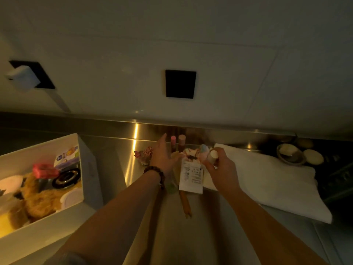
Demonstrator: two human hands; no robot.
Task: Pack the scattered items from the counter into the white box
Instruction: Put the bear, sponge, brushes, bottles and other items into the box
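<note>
White box (87,165) well off to the outer side of the left hand (162,157), standing on the steel surface (118,169), already holding a brown plush toy (38,197), a red packet (44,170), a black ring-shaped object (65,177), pale round lids (71,197) and a printed carton (66,156). Left hand spread wide, fingers straight, hovering palm-down over the small clutter, gripping nothing; beaded bracelet (155,173) on its wrist. Right hand (222,169) curled round a pale cylindrical container (213,155), lifted just beside the left hand. Between the two hands, a pastel pink-and-blue soft item (203,150) and a white printed tag (191,176) hanging below it; cannot tell whether the right hand also grips these. Just beyond the left fingertips, two upright tubes, one with a pink cap (173,139), one with a brownish cap (181,139), close to the back edge. Just outside the left hand, a small patterned red-and-white item (144,153) lying on the surface. Below the hands, nearer the body, a slim wooden stick (185,204) lying flat. Beyond the right hand, to its outer side, a white folded cloth (267,180), and past that, dim round dishes (292,153). Above, on the wall, a black square plate (180,84).
</note>
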